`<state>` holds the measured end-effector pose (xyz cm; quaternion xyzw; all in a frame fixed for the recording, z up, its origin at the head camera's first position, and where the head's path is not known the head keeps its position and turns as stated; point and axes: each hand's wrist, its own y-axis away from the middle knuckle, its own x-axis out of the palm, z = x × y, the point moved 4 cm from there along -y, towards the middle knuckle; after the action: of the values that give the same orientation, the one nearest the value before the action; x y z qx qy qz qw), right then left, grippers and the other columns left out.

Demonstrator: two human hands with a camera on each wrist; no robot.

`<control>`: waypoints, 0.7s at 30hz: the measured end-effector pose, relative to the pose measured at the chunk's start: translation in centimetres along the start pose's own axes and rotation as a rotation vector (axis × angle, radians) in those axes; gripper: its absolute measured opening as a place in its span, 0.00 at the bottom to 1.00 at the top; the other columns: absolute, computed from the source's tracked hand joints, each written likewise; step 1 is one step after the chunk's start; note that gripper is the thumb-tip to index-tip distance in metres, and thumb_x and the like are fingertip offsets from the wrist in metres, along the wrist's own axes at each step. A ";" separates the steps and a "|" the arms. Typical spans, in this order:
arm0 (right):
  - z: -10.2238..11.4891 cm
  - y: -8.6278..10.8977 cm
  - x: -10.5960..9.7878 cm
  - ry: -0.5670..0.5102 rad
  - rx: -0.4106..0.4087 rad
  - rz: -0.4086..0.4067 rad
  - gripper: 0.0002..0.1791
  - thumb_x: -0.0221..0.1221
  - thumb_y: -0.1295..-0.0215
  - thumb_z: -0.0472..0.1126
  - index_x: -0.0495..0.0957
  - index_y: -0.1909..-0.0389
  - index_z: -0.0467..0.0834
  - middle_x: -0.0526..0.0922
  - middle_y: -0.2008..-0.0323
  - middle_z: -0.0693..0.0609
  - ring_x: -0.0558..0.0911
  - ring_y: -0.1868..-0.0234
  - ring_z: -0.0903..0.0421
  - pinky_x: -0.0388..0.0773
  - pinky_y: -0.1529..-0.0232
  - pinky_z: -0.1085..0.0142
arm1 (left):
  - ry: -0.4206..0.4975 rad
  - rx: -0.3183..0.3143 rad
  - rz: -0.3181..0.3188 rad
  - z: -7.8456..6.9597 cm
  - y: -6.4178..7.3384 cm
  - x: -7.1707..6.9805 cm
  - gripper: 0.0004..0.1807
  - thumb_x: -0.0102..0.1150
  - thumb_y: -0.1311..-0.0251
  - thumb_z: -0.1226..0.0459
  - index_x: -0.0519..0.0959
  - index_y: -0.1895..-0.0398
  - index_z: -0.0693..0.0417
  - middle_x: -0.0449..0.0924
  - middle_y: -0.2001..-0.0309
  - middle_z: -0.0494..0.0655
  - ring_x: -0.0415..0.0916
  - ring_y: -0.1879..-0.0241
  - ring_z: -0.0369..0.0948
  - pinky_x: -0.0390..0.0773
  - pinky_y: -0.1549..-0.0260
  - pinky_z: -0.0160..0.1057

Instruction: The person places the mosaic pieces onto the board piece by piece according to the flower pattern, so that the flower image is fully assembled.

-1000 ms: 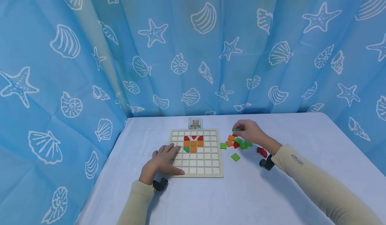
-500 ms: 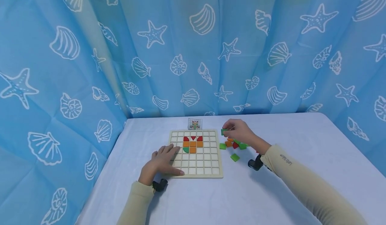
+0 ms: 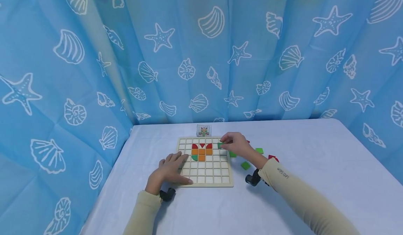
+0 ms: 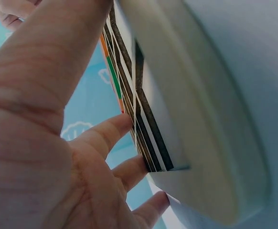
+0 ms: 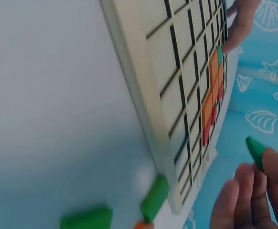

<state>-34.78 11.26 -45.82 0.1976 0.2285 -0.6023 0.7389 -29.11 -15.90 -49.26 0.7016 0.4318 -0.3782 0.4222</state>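
Head view, right hand (image 3: 237,145) pinching green piece (image 3: 219,145), loose tiles (image 3: 232,154) partly hidden

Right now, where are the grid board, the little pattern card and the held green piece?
Grid board (image 3: 209,165): head view, a bare square.
Pattern card (image 3: 204,131): head view, its middle.
Held green piece (image 5: 255,149): right wrist view, exposed part.

The person wears close-fitting beige sleeves: the left sleeve (image 3: 141,212) is plain in its visible part, while the right sleeve (image 3: 306,197) carries small dark lettering (image 3: 282,173) and some fine folds lower down. A small black rounded camera sits at each wrist, left camera (image 3: 168,194) and right camera (image 3: 252,178); the left hand (image 3: 170,169) and right hand (image 3: 237,145) are bare.
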 end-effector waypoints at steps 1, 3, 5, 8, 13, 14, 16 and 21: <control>0.1 0.0 0.4 0.009 -0.001 0.001 0.10 0.67 0.39 0.38 0.83 0.58 0.40 0.84 0.64 0.48 0.81 0.64 0.55 0.81 0.61 0.64 | -0.003 -0.003 0.002 0.0 0.0 0.0 0.58 0.74 0.59 0.38 0.58 0.24 0.40 0.50 0.21 0.50 0.46 0.24 0.54 0.46 0.28 0.66; 0.1 -0.1 1.1 0.023 0.003 0.008 0.09 0.67 0.38 0.39 0.84 0.58 0.41 0.83 0.65 0.49 0.78 0.64 0.55 0.78 0.63 0.65 | -0.009 0.002 0.004 0.0 0.0 0.0 0.58 0.74 0.58 0.38 0.57 0.23 0.40 0.50 0.21 0.50 0.46 0.24 0.54 0.46 0.28 0.66; 0.0 -0.2 1.8 0.031 0.015 0.026 0.08 0.66 0.37 0.40 0.84 0.58 0.43 0.82 0.67 0.50 0.77 0.65 0.55 0.76 0.64 0.67 | -0.013 0.005 0.006 0.0 0.1 0.0 0.58 0.73 0.58 0.38 0.57 0.23 0.40 0.50 0.21 0.50 0.46 0.24 0.54 0.47 0.28 0.66; 0.1 -0.2 2.8 0.043 0.013 0.057 0.07 0.66 0.37 0.40 0.84 0.60 0.43 0.81 0.69 0.51 0.76 0.67 0.55 0.74 0.67 0.67 | -0.008 0.011 0.002 -0.1 0.2 -0.1 0.58 0.74 0.59 0.37 0.58 0.24 0.40 0.51 0.22 0.50 0.47 0.24 0.54 0.48 0.29 0.66; 0.4 -0.2 4.2 0.081 0.039 0.093 0.05 0.67 0.38 0.41 0.84 0.64 0.45 0.81 0.70 0.51 0.75 0.68 0.55 0.74 0.69 0.68 | -0.007 -0.006 0.002 0.0 0.2 -0.2 0.58 0.74 0.60 0.36 0.58 0.24 0.39 0.51 0.22 0.49 0.47 0.24 0.54 0.48 0.28 0.66; 0.5 -0.2 4.4 0.088 0.049 0.100 0.05 0.67 0.38 0.41 0.84 0.65 0.45 0.81 0.69 0.51 0.75 0.68 0.55 0.74 0.70 0.68 | -0.008 -0.009 0.002 0.0 0.1 -0.3 0.58 0.73 0.60 0.35 0.58 0.24 0.39 0.51 0.21 0.49 0.47 0.24 0.54 0.48 0.28 0.66; 0.6 -0.2 4.7 0.104 0.059 0.106 0.05 0.67 0.38 0.42 0.84 0.65 0.45 0.81 0.69 0.52 0.75 0.68 0.55 0.74 0.69 0.68 | -0.012 -0.014 0.003 0.0 0.1 -0.3 0.58 0.73 0.61 0.35 0.58 0.24 0.39 0.51 0.21 0.49 0.47 0.24 0.54 0.48 0.28 0.66; 0.6 -0.4 5.5 0.114 0.087 0.098 0.05 0.68 0.38 0.41 0.83 0.68 0.44 0.81 0.71 0.51 0.75 0.68 0.55 0.74 0.69 0.69 | -0.009 -0.022 0.002 0.2 0.0 -0.2 0.58 0.74 0.61 0.36 0.59 0.24 0.38 0.51 0.21 0.49 0.46 0.23 0.54 0.47 0.28 0.67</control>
<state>-34.18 6.49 -48.52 0.2745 0.2339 -0.5624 0.7440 -29.27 -16.13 -49.14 0.6957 0.4330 -0.3764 0.4323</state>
